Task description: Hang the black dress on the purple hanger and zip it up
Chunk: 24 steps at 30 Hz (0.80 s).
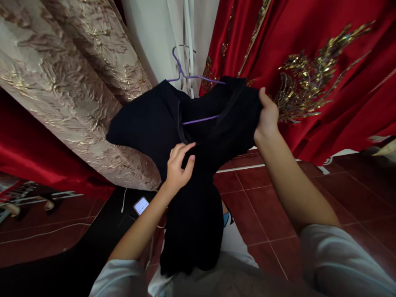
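A black short-sleeved top (193, 206) hangs from a purple hanger (204, 78) in front of me, its wide neckline facing me. The hanger's lower bar shows through the neck opening. My right hand (268, 113) grips the sleeve on the right, thumb in front and the other fingers hidden behind the cloth. At the front, just below the neckline, my left hand (179, 165) rests against the fabric. Its thumb and forefinger are apart, with no cloth visibly pinched between them.
Behind the hanger are white upright bars (188, 24). A beige embossed drape (77, 82) hangs at left, and red fabric with gold sequins (309, 82) at right. Low on the left, a lit phone (141, 205) lies on a black surface (102, 231) near white cables. The floor (262, 206) has red tiles.
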Tool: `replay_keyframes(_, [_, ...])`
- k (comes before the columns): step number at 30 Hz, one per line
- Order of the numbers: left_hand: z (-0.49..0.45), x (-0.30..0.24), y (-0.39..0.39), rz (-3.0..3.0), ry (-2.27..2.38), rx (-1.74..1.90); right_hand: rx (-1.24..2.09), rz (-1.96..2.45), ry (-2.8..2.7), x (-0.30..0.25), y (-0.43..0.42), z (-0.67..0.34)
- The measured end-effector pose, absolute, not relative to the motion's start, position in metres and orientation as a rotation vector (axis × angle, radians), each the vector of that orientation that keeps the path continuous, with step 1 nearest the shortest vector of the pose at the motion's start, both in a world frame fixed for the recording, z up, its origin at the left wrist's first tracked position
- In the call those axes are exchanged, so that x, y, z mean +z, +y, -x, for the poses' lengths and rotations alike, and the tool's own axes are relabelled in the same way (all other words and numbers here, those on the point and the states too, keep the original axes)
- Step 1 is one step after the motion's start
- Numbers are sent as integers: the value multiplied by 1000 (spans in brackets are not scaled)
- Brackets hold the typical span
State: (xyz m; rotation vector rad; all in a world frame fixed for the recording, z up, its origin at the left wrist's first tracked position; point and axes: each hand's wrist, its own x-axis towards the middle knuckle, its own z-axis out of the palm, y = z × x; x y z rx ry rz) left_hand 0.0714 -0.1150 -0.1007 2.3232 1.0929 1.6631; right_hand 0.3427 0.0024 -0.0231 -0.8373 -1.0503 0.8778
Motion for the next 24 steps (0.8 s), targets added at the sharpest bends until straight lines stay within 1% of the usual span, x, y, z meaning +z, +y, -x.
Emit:
replay_keyframes(2, [-76, -104, -120, -2306, 1033, 1679, 864, 819, -926, -30, -8, -342])
replay_keyframes(4, [-80, -107, -126, -2278, 981, 1710, 776, 828, -907, -39, -20, -339])
replay_keyframes(8, [-92, -117, -142, -2043, 1007, 1877, 469, 842, -945, -64, -61, -324])
replay_keyframes(11, [-106, -124, -154, -1755, 1071, 1989, 234, 945, -823, -94, -109, -291])
replay_keyframes(12, [-112, -125, -158, -1661, 1080, 2010, 256, 987, -798, -105, -124, -277])
replay_keyframes(13, [-117, -126, -162, -1579, 1080, 2020, 394, 1034, -822, -117, -137, -262])
replay_keyframes(15, [-125, -126, -170, -1493, 1058, 1981, 873, 1073, -933, -137, -155, -237])
replay_keyframes(17, [-129, -123, -177, -1507, 1026, 1904, 1195, 1064, -975, -150, -160, -223])
replay_keyframes(18, [-129, -122, -179, -1530, 1013, 1869, 1248, 1059, -967, -153, -160, -220])
replay_keyframes(24, [-122, -113, -191, -1517, 996, 1841, 1192, 956, -985, -147, -156, -228])
